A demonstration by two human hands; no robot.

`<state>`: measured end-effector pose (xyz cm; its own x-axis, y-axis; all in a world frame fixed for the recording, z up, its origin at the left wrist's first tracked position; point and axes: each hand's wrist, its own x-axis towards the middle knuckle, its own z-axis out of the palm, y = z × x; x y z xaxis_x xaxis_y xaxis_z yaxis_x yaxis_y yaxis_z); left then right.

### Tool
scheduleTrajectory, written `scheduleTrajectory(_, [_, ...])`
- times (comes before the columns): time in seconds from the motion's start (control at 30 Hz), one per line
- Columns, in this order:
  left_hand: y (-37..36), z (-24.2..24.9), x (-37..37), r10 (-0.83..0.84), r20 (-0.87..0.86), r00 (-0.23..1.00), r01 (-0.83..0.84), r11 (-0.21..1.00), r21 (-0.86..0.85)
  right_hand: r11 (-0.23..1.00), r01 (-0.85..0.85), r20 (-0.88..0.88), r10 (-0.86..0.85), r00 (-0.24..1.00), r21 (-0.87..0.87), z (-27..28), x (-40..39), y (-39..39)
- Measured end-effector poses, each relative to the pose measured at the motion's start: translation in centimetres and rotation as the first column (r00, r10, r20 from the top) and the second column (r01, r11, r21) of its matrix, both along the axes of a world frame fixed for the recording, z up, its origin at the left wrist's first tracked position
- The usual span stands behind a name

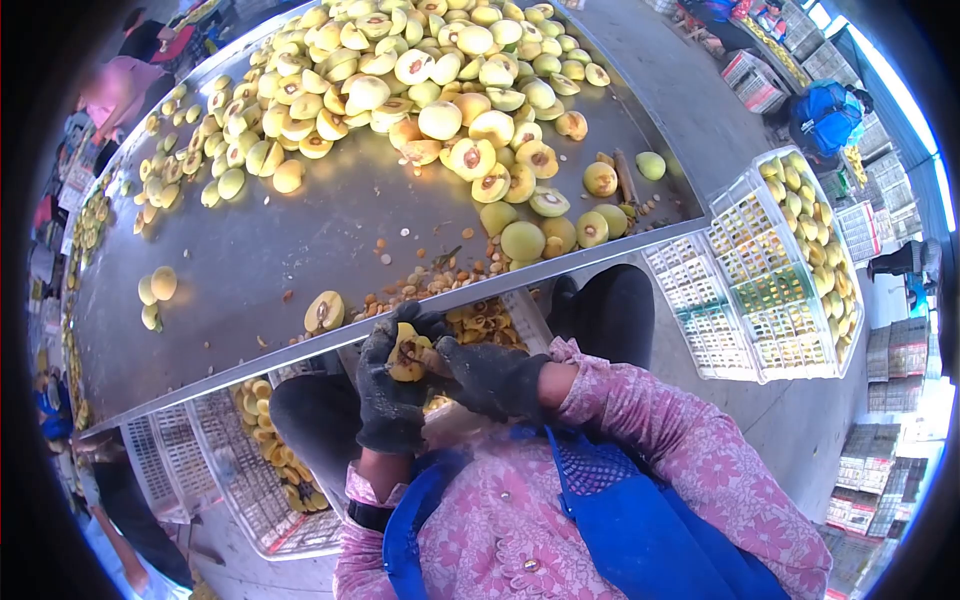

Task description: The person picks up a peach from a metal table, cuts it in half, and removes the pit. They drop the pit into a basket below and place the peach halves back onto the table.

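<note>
In front of my chest, just below the table edge, my left hand (390, 390) in a dark grey glove is closed around a yellow peach half (406, 356), its cut face showing a brown hollow. My right hand (490, 375), gloved alike, has its fingers bent against the right side of that fruit. What the right fingers hold, if anything, is hidden. Another cut peach half (324, 312) lies on the metal table (330, 230) just beyond my left hand. Between my knees, partly behind my hands, cut fruit pieces (485, 325) fill a container.
A large heap of whole and halved peaches (440, 120) covers the table's far side. Pits and scraps (440, 275) lie by the near edge. Fruit-filled crates stand at right (760, 270) and lower left (240, 470). Other people (828, 115) work around.
</note>
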<state>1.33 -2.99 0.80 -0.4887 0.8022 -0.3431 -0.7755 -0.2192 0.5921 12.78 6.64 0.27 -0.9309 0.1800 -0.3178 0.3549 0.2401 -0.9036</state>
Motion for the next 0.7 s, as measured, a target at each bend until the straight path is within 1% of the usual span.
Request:
scheduleTrajectory(0.03, [0.1,0.0,0.1,-0.003,-0.001,1.000,0.003,1.000,0.001,1.000,0.003,-0.001,-0.003,1.000,0.001,0.0,0.0,-0.1])
scheduleTrajectory(0.1, [0.2,-0.2,0.4,0.057,0.080,0.995,-0.053,0.997,-0.053,0.999,0.006,-0.016,-0.005,1.000,0.032,-0.7,0.2,-0.2])
scheduleTrajectory(0.13, [0.1,-0.4,0.5,0.056,0.081,0.995,-0.052,0.997,-0.053,0.999,0.007,-0.021,-0.006,1.000,0.042,-1.1,0.3,-0.3])
scheduleTrajectory(0.2, [0.1,-0.8,0.7,0.103,-0.051,0.993,-0.109,0.985,-0.134,0.941,-0.054,-0.160,0.113,0.981,0.334,-2.7,0.5,-0.3])
scheduleTrajectory(0.23, [0.1,-0.9,0.6,0.101,-0.055,0.993,-0.107,0.985,-0.136,0.942,-0.052,-0.163,0.111,0.980,0.333,-2.4,0.4,-0.3])
scheduleTrajectory(0.3, [-0.1,-1.2,0.5,0.068,-0.153,0.986,-0.089,0.987,-0.133,0.931,-0.099,-0.083,0.136,0.987,0.352,-1.7,0.3,-0.3])
scheduleTrajectory(0.33, [-0.4,-1.5,0.3,0.068,-0.157,0.985,-0.090,0.987,-0.137,0.932,-0.098,-0.086,0.136,0.987,0.349,-1.0,0.1,-0.2])
scheduleTrajectory(0.37, [-0.6,-1.8,0.2,0.002,-0.470,0.883,-0.094,0.980,-0.174,0.953,-0.135,-0.016,0.145,0.989,0.270,-0.1,-0.2,0.0])
scheduleTrajectory(0.4, [-0.7,-2.1,0.1,-0.042,-0.607,0.793,-0.096,0.976,-0.193,0.968,-0.167,0.056,0.160,0.986,0.187,0.3,-0.3,0.0])
scheduleTrajectory(0.43, [-0.8,-2.5,0.1,-0.077,-0.727,0.682,-0.114,0.971,-0.210,0.968,-0.170,0.053,0.162,0.985,0.185,-0.1,-0.4,-0.1])
scheduleTrajectory(0.5, [-1.0,-3.0,-0.1,-0.067,-0.673,0.737,-0.140,0.958,-0.249,0.963,-0.143,0.030,0.140,0.990,0.229,-1.0,-0.4,-0.4])
scheduleTrajectory(0.53, [-1.0,-2.4,-0.1,-0.069,-0.675,0.734,-0.141,0.957,-0.252,0.964,-0.143,0.025,0.141,0.990,0.226,-0.9,-0.4,-0.4])
scheduleTrajectory(0.57, [-1.2,-1.5,0.0,-0.120,-0.890,0.439,-0.203,0.952,-0.229,0.943,-0.142,-0.025,0.157,0.987,0.301,-0.8,-0.3,-0.4])
scheduleTrajectory(0.6, [-1.4,-0.9,0.0,-0.171,-0.981,0.087,-0.251,0.950,-0.187,0.918,-0.136,-0.072,0.175,0.982,0.373,-0.7,-0.3,-0.5])
scheduleTrajectory(0.63, [-1.4,-1.5,-0.2,-0.172,-0.981,0.085,-0.254,0.949,-0.189,0.918,-0.138,-0.075,0.178,0.981,0.371,-0.5,-0.5,-0.6])
scheduleTrajectory(0.67, [-1.3,-2.7,-0.4,-0.100,-0.862,0.496,-0.233,0.941,-0.244,0.930,-0.179,-0.014,0.194,0.981,0.322,-0.3,-0.7,-0.5])
scheduleTrajectory(0.7, [-1.4,-3.7,-0.6,-0.011,-0.582,0.813,-0.191,0.939,-0.285,0.939,-0.216,0.045,0.211,0.976,0.268,-0.2,-0.8,-0.5])
